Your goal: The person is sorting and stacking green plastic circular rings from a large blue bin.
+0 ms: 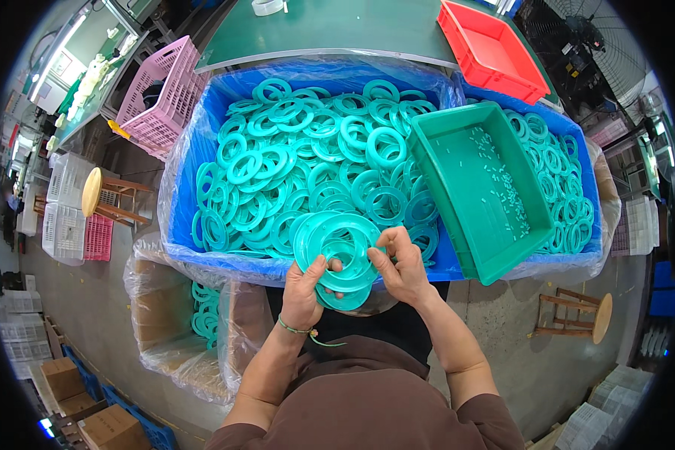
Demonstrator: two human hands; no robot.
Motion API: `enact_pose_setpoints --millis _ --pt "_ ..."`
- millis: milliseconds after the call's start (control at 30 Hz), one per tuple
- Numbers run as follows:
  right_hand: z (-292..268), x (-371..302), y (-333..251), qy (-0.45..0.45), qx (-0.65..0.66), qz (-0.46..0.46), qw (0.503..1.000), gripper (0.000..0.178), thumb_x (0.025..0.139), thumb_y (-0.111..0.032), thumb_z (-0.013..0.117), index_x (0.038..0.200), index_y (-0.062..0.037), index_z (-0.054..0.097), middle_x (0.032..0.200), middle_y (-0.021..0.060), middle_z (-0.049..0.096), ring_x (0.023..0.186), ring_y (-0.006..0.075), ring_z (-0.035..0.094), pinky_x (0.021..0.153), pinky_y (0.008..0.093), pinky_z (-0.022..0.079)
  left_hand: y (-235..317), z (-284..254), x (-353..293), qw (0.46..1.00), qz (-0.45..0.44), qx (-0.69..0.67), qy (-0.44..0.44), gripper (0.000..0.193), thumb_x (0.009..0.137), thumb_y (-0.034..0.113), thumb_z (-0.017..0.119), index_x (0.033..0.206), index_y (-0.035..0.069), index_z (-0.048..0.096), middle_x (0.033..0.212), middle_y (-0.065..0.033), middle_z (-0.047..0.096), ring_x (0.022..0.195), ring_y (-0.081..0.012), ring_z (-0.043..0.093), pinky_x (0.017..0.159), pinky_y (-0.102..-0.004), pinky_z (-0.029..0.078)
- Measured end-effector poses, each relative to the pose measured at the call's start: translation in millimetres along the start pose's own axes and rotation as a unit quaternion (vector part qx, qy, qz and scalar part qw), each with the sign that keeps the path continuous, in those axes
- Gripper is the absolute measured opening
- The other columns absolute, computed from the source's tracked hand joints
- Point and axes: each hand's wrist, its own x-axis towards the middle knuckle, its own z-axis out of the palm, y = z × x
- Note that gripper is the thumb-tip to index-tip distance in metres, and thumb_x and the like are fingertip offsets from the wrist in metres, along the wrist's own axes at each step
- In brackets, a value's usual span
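Note:
A few flat teal plastic rings (336, 234) overlap in a loose stack in front of my body. My left hand (305, 292) grips them at their lower left, the thumb on top and fingertips showing through the openings. At their right edge, my right hand (402, 264) is closed in a pinch; whether it holds a small part or just the ring's rim is too small to tell. Beyond both hands, a blue bin (181, 217) lined with clear plastic is heaped with the same kind of rings (262, 165).
A green tray (457, 191) holding small white pieces rests tilted across the blue bins. More rings (547, 172) fill the right bin. A red tray (495, 49) sits on the green table (352, 30). At lower left stands a plastic-lined carton (154, 315) with rings; stools (600, 319) flank the area.

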Motion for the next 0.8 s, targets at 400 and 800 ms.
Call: enact_pose_setpoints --millis 400,800 --pt "-47.0 -6.7 -4.2 0.056 0.146 0.016 0.987 0.014 0.09 -0.002 0.043 0.1 -0.004 0.053 0.067 -0.0049 0.038 0.059 0.0037 0.035 0.052 0.0195 0.031 56.1 -28.1 -27.1 0.982 0.093 0.031 0.164 0.019 0.092 0.016 0.049 0.104 0.004 0.055 0.083 -0.0071 0.063 0.063 -0.0154 0.059 0.051 -0.0293 0.05" --pt "-171.9 -3.1 41.8 0.211 -0.648 0.044 0.731 0.031 0.078 -0.023 0.064 0.108 -0.0153 0.059 0.104 0.0011 0.061 0.105 0.0224 0.049 0.094 0.0495 0.028 107.8 -354.6 -156.0 0.648 0.158 0.528 0.526 0.043 0.079 0.012 0.062 0.118 -0.004 0.05 0.102 -0.0121 0.059 0.089 -0.0193 0.055 0.078 -0.0318 0.044"
